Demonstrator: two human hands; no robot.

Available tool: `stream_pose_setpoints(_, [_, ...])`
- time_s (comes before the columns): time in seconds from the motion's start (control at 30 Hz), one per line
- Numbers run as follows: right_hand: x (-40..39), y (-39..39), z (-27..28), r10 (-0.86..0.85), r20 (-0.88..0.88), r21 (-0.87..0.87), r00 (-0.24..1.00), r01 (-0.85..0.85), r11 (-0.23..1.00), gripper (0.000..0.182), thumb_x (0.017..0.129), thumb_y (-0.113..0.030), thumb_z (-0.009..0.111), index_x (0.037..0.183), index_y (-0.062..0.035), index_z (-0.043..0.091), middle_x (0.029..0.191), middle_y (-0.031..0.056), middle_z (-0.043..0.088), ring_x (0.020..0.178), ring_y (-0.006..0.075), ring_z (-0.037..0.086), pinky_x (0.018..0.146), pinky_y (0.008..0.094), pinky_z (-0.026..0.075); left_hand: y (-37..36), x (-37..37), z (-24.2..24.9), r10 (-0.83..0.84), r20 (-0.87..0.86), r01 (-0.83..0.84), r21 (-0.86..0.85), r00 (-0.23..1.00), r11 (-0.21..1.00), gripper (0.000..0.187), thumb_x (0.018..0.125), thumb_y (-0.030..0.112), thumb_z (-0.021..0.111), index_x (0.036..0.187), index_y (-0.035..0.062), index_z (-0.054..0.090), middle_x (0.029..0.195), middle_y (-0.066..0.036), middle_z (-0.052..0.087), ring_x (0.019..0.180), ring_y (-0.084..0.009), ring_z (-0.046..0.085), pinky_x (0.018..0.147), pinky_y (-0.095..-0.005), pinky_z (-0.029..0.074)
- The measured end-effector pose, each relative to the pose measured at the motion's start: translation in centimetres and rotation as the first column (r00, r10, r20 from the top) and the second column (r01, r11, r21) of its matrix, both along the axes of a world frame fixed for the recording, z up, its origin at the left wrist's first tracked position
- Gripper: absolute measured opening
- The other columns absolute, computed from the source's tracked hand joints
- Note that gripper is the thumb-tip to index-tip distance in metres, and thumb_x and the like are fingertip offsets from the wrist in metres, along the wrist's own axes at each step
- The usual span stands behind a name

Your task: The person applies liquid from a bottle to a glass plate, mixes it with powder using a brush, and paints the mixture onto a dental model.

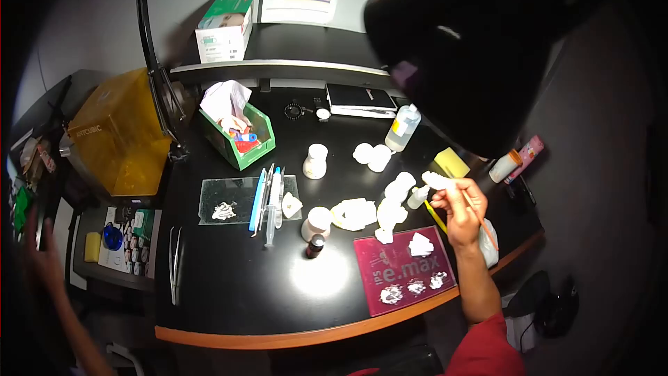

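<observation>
My right hand point(460, 212) is closed on a small white piece point(437, 181) and a thin orange-handled stick point(486, 230), above the right side of the black desk. Below it lies a pink glass slab point(396, 268) with a crumpled white piece and several foil-like lumps on it. White plaster-like pieces point(391, 212) and a small dropper bottle point(417, 197) are just left of the hand. At the far left edge, my left hand point(45, 254) is dim and blurred, raised away from the desk items; its fingers cannot be made out clearly.
A black lamp head point(452, 49) hangs over the back right. Clear glass point(209, 198) bears tools and a syringe point(271, 219). White jars point(315, 161), a dark bottle point(315, 246), a green bin point(264, 136), a clear bottle point(402, 130) and tweezers point(175, 264) stand or lie around.
</observation>
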State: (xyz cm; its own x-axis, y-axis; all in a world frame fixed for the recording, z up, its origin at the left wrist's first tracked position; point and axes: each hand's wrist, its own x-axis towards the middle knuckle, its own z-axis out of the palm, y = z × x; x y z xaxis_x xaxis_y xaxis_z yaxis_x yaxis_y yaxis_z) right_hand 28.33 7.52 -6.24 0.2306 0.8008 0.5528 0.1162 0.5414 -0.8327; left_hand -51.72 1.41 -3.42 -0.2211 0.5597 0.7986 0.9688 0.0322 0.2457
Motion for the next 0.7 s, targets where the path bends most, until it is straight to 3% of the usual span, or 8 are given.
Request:
stream_pose_setpoints(0.03, [-0.6, -0.3, 0.1, 0.013, 0.003, -0.004, 1.000, -0.013, 1.000, 0.013, 0.106, -0.007, 0.060, 0.106, 0.0048, 0.065, 0.090, 0.0142, 0.072, 0.076, 0.0162, 0.072, 0.070, 0.0300, 0.063, 0.4, 5.1, 0.7, -0.063, 0.006, 0.063, -0.029, 0.998, 0.998, 0.040, 0.105, 0.012, 0.058, 0.144, 0.0030, 0.060, 0.146, -0.014, 0.062, 0.134, -0.0254, 0.058, 0.112, -0.0396, 0.042])
stream_pose_setpoints(0.1, [-1.2, -0.7, 0.4, 0.099, 0.009, 0.019, 0.995, -0.099, 0.995, 0.012, 0.105, -0.007, 0.061, 0.105, 0.0044, 0.065, 0.090, 0.0141, 0.072, 0.077, 0.0160, 0.072, 0.070, 0.0300, 0.063, -0.2, 21.5, 4.3, -0.396, 0.050, 0.396, -0.002, 0.917, 0.918, 0.033, 0.095, 0.007, 0.062, 0.128, 0.0008, 0.067, 0.132, -0.014, 0.067, 0.119, -0.0258, 0.064, 0.101, -0.0396, 0.048])
stream_pose_setpoints(0.17, [-1.7, -1.1, 1.1, 0.127, 0.034, 0.015, 0.991, -0.128, 0.992, 0.011, 0.105, -0.007, 0.063, 0.104, 0.0040, 0.065, 0.090, 0.0132, 0.073, 0.077, 0.0157, 0.072, 0.070, 0.0289, 0.063, -0.5, 31.6, 6.1, -0.727, 0.029, 0.727, -0.052, 0.686, 0.684, 0.034, 0.083, 0.002, 0.063, 0.116, 0.0007, 0.068, 0.114, -0.016, 0.070, 0.105, -0.0281, 0.067, 0.094, -0.0409, 0.052])
stream_pose_setpoints(0.23, [-1.7, -1.4, 1.6, 0.182, 0.028, -0.029, 0.983, -0.181, 0.983, 0.011, 0.104, -0.007, 0.064, 0.103, 0.0039, 0.066, 0.089, 0.0123, 0.073, 0.076, 0.0151, 0.072, 0.070, 0.0286, 0.063, -0.5, 39.5, 5.1, -0.827, 0.225, 0.854, -0.049, 0.515, 0.519, 0.030, 0.077, 0.006, 0.077, 0.107, 0.0026, 0.076, 0.098, -0.013, 0.076, 0.085, -0.0240, 0.071, 0.077, -0.0344, 0.057])
stream_pose_setpoints(0.33, [-1.6, -1.7, 2.2, 0.255, -0.072, -0.135, 0.964, -0.263, 0.955, 0.013, 0.105, -0.009, 0.064, 0.102, 0.0030, 0.066, 0.089, 0.0123, 0.073, 0.077, 0.0154, 0.073, 0.069, 0.0281, 0.064, 0.8, 48.3, 3.0, -0.782, 0.582, 0.963, -0.008, 0.224, 0.270, 0.041, 0.082, 0.006, 0.083, 0.122, -0.0011, 0.073, 0.107, -0.018, 0.078, 0.087, -0.0209, 0.078, 0.080, -0.0320, 0.063])
stream_pose_setpoints(0.47, [-1.5, -1.4, 2.0, 0.285, -0.248, -0.244, 0.926, -0.345, 0.907, 0.013, 0.105, -0.011, 0.062, 0.102, 0.0014, 0.064, 0.089, 0.0128, 0.073, 0.077, 0.0167, 0.074, 0.069, 0.0287, 0.065, 4.3, 56.4, 0.7, -0.474, 0.880, 0.965, 0.127, -0.003, 0.231, 0.064, 0.092, 0.008, 0.081, 0.147, -0.0057, 0.052, 0.124, -0.023, 0.071, 0.109, -0.0220, 0.073, 0.096, -0.0349, 0.061])
stream_pose_setpoints(0.53, [-1.6, -1.4, 1.5, 0.294, -0.295, -0.240, 0.909, -0.368, 0.898, 0.013, 0.105, -0.011, 0.062, 0.102, 0.0008, 0.064, 0.089, 0.0127, 0.072, 0.077, 0.0168, 0.074, 0.069, 0.0284, 0.065, 5.8, 58.5, -0.9, -0.334, 0.910, 0.927, 0.322, -0.247, 0.192, 0.057, 0.096, 0.007, 0.077, 0.145, -0.0077, 0.052, 0.128, -0.023, 0.069, 0.114, -0.0230, 0.070, 0.102, -0.0362, 0.059])
stream_pose_setpoints(0.7, [-1.8, -2.4, 0.0, 0.298, -0.289, -0.228, 0.910, -0.368, 0.901, 0.011, 0.105, -0.007, 0.062, 0.103, 0.0028, 0.065, 0.092, 0.0118, 0.072, 0.080, 0.0156, 0.073, 0.068, 0.0283, 0.065, 6.2, 60.2, -2.8, -0.289, 0.873, 0.872, 0.454, -0.393, 0.185, 0.048, 0.099, 0.004, 0.071, 0.143, -0.0089, 0.054, 0.129, -0.023, 0.068, 0.114, -0.0242, 0.071, 0.099, -0.0384, 0.062])
